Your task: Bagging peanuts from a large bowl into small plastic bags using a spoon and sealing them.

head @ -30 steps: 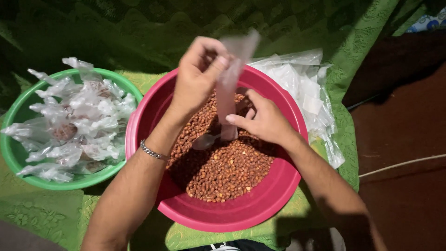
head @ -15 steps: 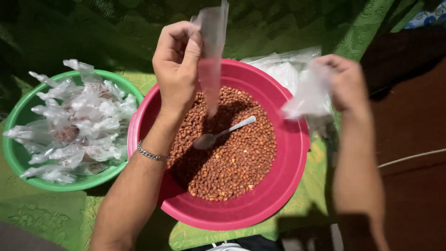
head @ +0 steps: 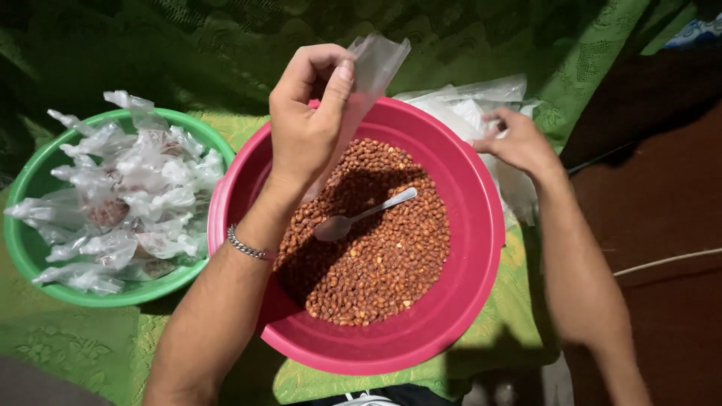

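Right now the left hand (head: 304, 124) is raised over the pink bowl (head: 481, 248), its fingers (head: 337, 84) pinched together on the top of a thin clear plastic bag (head: 374, 66) that hangs down toward the peanuts (head: 376, 248). The right hand (head: 519, 143) is off to the side, past the bowl's rim, fingers curled onto a stack of empty clear bags (head: 466, 105) lying on the green cloth (head: 98, 346); whether it has one gripped I cannot tell. A metal spoon (head: 361, 216) lies on the peanuts, bowl end toward the left arm, touched by neither hand.

As I judge it, the held bag is limp and pinched at one edge only, so its mouth could fold shut and peanuts would scatter onto the cloth. The stacked bags cling together, so more than one may lift at once. The left forearm, with its chain bracelet (head: 247, 246), crosses the bowl's rim and could tip it.

To the left, a green bowl (head: 22, 248) holds many small filled bags (head: 135, 195), clear, twisted at the neck, with brown contents showing. No labels are visible on any of them.
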